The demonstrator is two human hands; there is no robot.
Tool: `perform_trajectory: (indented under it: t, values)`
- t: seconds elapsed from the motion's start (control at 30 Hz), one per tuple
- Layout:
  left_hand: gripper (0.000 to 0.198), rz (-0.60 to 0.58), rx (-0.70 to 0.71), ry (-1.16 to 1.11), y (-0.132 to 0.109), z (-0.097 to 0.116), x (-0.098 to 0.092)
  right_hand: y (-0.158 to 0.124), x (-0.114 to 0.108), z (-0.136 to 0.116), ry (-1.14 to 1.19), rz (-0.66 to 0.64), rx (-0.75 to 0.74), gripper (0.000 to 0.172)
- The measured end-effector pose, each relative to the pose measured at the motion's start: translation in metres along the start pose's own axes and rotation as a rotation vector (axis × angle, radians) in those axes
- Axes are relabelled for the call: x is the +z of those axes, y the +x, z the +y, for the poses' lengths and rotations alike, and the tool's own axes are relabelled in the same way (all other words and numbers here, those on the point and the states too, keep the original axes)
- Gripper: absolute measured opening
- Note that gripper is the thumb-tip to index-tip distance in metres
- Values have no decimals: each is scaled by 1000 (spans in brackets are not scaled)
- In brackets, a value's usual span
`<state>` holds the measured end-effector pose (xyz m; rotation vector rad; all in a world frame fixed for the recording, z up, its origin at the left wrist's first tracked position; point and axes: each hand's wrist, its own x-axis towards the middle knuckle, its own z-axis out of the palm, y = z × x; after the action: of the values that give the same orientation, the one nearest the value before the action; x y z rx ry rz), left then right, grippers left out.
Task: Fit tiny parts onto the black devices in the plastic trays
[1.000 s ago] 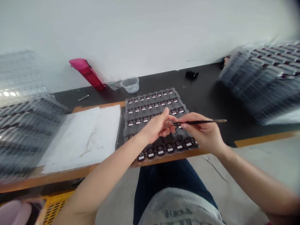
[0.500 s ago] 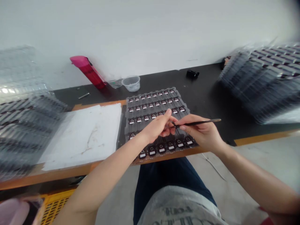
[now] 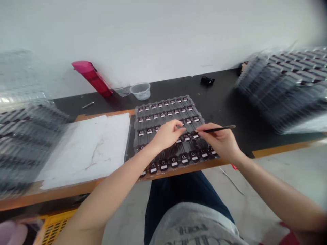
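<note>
A clear plastic tray (image 3: 155, 124) lies on the table with rows of small black parts, each bearing a white label and a ring mark. Over the tray's middle hovers my left hand (image 3: 168, 134), thumb and index finger apart, nothing visible between them; its other fingers are partly hidden. My right hand (image 3: 221, 139), at the tray's right edge, pinches slim black tweezers (image 3: 217, 129). Their back end points right, while the tips reach a small black part (image 3: 195, 134) in the second row from the front. Whether they grip that part I cannot tell.
White sheets (image 3: 87, 149) lie left of the tray. Stacks of filled trays stand at far left (image 3: 25, 146) and right (image 3: 286, 92). Behind are a clear tub (image 3: 140, 91), a pink-red case (image 3: 93, 78), a metal rod (image 3: 88, 105) and a black clip-like object (image 3: 207, 81). A yellow crate (image 3: 55, 228) sits below.
My hands were together around a small dark piece at the tweezers' tips. Now they are apart: the left has moved left, and the right has lowered the tweezers to the tray.
</note>
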<state>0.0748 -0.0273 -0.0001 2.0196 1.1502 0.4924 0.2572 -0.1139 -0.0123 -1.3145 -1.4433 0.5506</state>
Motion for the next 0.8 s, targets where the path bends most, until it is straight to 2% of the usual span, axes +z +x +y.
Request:
perform_trajectory:
  t: [0.13, 0.27, 0.8]
  values:
    - [31, -18, 33, 232, 8, -1, 3, -2, 4, 9, -94, -15, -38, 12]
    - [34, -29, 54, 358, 14, -2, 8, -2, 7, 13, -153, -35, -72, 13]
    - [38, -69, 58, 414, 19, -3, 11, 0, 10, 12, -174, -58, -123, 12]
